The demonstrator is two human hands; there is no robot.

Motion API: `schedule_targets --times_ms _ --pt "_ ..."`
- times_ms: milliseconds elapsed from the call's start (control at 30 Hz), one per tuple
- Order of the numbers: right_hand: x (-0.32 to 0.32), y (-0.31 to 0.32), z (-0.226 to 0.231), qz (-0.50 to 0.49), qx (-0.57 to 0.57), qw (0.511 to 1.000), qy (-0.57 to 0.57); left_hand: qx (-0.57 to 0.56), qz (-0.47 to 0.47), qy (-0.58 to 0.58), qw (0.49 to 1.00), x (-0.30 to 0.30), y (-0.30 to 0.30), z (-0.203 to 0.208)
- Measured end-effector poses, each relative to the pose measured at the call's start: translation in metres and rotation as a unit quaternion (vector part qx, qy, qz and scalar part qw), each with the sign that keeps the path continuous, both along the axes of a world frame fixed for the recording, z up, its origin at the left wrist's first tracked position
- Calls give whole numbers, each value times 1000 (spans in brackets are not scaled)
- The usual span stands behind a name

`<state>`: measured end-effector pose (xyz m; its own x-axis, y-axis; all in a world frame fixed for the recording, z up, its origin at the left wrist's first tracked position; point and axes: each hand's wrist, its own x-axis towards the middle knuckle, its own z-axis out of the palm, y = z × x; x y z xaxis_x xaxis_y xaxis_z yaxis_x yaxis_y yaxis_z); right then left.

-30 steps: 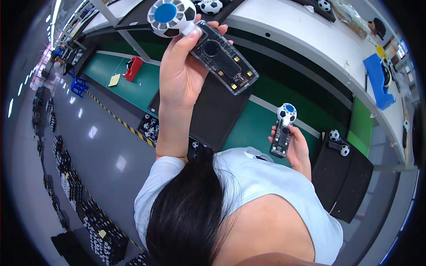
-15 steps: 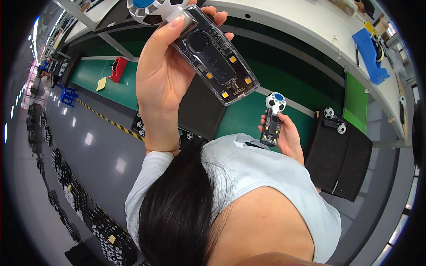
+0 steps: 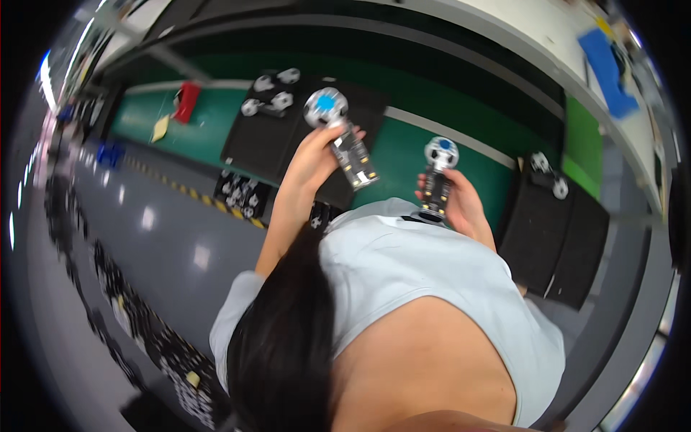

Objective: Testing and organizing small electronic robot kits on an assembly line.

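Observation:
My left hand (image 3: 311,164) is closed round the top of a soccer-ball-headed handheld device (image 3: 353,160), holding it tilted above a dark mat on the green bench. The device has a round black-and-white head with a blue centre, and a see-through dark body with small yellow squares inside. A second soccer-ball-headed handheld device (image 3: 436,189) of the same look stands nearly upright in my right hand (image 3: 464,205), close to my chest. Both hands' fingers are partly hidden behind the devices, and the left device is somewhat smeared by motion.
Several soccer-ball-headed pieces (image 3: 273,101) lie on the left dark mat (image 3: 252,147). Two more (image 3: 551,176) rest on the right dark mat (image 3: 533,237). A red tape dispenser (image 3: 186,102) stands far left. Above the bench runs a white shelf (image 3: 497,32) holding a blue holder (image 3: 608,75).
My left hand has come down and away from the camera with its device, uncovering the pieces on the left mat. My right hand stays nearly in place, still holding its device.

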<state>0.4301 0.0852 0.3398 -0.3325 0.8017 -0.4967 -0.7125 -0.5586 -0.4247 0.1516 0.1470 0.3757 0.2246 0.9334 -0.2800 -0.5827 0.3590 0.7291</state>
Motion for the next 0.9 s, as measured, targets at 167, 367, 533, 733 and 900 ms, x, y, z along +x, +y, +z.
schedule_targets --times_ms 167,367,533,733,900 --pt "-3 12 -33 -9 23 998 -58 -138 -74 -39 987 12 -2 -108" --pt "-22 -7 -69 -65 178 849 -494 -56 -349 -224 908 70 7 -155" --pt "34 3 -100 -48 177 881 -436 -63 -411 -201 887 102 12 -157" --pt "231 95 -180 -465 -119 529 -700 -116 -444 -183 869 134 9 -141" --pt "332 105 -214 -384 -283 586 -655 -111 -404 -162 893 132 8 -151"
